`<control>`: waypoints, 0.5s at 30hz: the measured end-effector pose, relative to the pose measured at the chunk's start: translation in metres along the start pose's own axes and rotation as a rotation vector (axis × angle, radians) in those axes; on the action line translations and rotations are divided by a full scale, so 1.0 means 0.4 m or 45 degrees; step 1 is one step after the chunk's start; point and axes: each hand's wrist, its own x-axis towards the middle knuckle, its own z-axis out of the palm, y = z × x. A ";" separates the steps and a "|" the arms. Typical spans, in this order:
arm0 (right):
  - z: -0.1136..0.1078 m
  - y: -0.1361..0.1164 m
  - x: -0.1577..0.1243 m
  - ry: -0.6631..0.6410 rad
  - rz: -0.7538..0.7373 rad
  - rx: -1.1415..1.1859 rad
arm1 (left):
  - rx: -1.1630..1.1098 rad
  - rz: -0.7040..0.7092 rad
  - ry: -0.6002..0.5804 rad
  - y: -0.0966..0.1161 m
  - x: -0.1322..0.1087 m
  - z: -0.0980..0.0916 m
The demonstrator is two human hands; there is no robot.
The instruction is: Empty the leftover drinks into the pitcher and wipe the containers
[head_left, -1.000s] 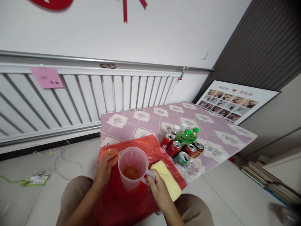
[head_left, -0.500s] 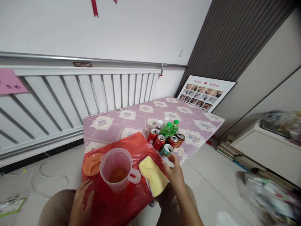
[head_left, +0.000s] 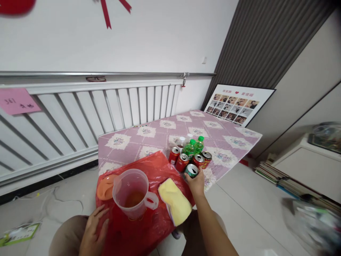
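Note:
My right hand (head_left: 196, 182) is wrapped round a green drink can (head_left: 191, 171), whose top is opened. Behind that can stand several red cans (head_left: 182, 163) and green-capped bottles (head_left: 190, 147). My left hand (head_left: 94, 227) lies with fingers spread on the red plastic sheet (head_left: 119, 234) at the table's near edge, holding nothing. Between the hands is a clear plastic measuring jug (head_left: 131, 192) with some amber liquid at its bottom and its handle to the right. An orange lid (head_left: 105, 187) lies left of the jug. To the jug's right rests a folded yellow cloth (head_left: 175, 202).
A purple patterned tablecloth (head_left: 149, 140) covers the table behind the red sheet. Beyond it, a white radiator (head_left: 138, 103) lines the wall. A framed photo board (head_left: 234, 105) leans at the back right. Stacked books (head_left: 277, 179) stand at the right.
My right hand has moved forward from just short of the green can and closed round it. My left hand stays by the jug. The view has tilted up slightly.

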 end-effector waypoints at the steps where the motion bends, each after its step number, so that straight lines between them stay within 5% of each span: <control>1: 0.003 -0.001 0.002 0.008 0.001 -0.002 | -0.003 -0.004 -0.004 0.004 0.001 -0.004; 15: -0.055 -0.054 -0.003 -0.069 -0.015 0.054 | -0.049 -0.027 0.075 0.079 0.021 -0.047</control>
